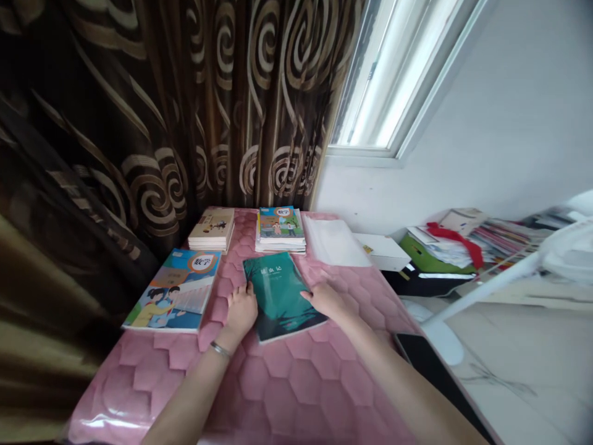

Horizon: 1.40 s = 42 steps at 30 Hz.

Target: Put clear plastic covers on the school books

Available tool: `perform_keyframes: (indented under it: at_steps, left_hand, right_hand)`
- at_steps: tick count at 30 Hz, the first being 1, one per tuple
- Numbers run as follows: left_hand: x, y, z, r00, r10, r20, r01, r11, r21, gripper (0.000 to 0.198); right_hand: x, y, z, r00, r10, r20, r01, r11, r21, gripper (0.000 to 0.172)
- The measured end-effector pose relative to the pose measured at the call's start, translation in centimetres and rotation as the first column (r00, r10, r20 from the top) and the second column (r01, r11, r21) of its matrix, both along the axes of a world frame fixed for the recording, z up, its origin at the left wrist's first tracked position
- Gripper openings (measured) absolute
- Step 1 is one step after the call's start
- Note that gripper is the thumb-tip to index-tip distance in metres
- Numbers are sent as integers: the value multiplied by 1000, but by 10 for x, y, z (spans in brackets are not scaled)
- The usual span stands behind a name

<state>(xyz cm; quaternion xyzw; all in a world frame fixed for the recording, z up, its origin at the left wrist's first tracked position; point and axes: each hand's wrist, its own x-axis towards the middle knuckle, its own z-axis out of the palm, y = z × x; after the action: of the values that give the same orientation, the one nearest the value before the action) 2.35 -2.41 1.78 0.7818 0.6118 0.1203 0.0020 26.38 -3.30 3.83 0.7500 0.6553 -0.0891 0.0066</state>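
A dark green book with white lettering lies slightly turned on a pink hexagon-patterned table cover. Its left edge is pinched by my left hand, which has a silver bracelet at the wrist. On the opposite side, my right hand grips the right edge between thumb and fingers; most of those fingers are under or behind the book. To the left lies a blue maths textbook with cartoon children on its cover. Behind the green book stands a stack of textbooks.
Small tan books are stacked at the back left. Clear plastic sheets and a white box sit at the back right. A black flat object lies along the right edge. Beyond it are a white stand and a green bag. Curtains hang behind.
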Motion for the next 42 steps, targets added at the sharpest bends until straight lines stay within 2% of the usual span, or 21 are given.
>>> perform_keyframes:
  at_steps: [3, 5, 10, 16, 21, 25, 28, 31, 34, 39, 42]
  left_hand:
    - [-7, 35, -8, 999, -51, 19, 51, 998, -24, 46]
    - [-8, 50, -10, 997, -81, 18, 82, 996, -32, 46]
    - [-8, 58, -11, 994, -105, 16, 105, 994, -24, 48]
    - [-10, 44, -11, 997, -79, 7, 79, 997, -2, 46]
    - [-14, 20, -8, 995, -97, -10, 97, 995, 4, 44]
    - [-26, -3, -11, 993, -116, -21, 117, 993, 22, 44]
    - [-40, -13, -17, 986, -165, 10, 164, 985, 59, 44]
    - [-55, -16, -21, 956, -257, 145, 251, 966, 54, 42]
    - [-67, -20, -19, 904, -328, 274, 335, 942, 25, 38]
    - [-67, -39, -9, 926, -247, 284, 277, 958, -69, 44]
    - [-57, -48, -9, 909, -264, 322, 302, 951, -73, 36]
  right_hand:
    - [-15, -19, -3, 996, -49, -72, 47, 999, -23, 47]
    - [-23, -25, -4, 992, -84, -89, 83, 996, -14, 47]
    - [-32, -27, -5, 989, -107, -106, 110, 994, 28, 43]
    - [-31, -28, -9, 984, -135, -113, 143, 988, 65, 42]
    - [-37, -37, -12, 982, -145, -122, 159, 980, 116, 43]
    - [-41, -51, -24, 981, -141, -136, 170, 957, 234, 36]
    - [-37, -63, -35, 973, -69, -219, 144, 927, 347, 26]
    - [-29, -74, -37, 945, 47, -323, 100, 900, 424, 25]
    - [-30, -84, -34, 903, 157, -400, 61, 875, 481, 23]
    - [-43, -92, -34, 859, 205, -469, 92, 840, 535, 23]
    - [-39, -89, -34, 861, 180, -476, 108, 850, 516, 20]
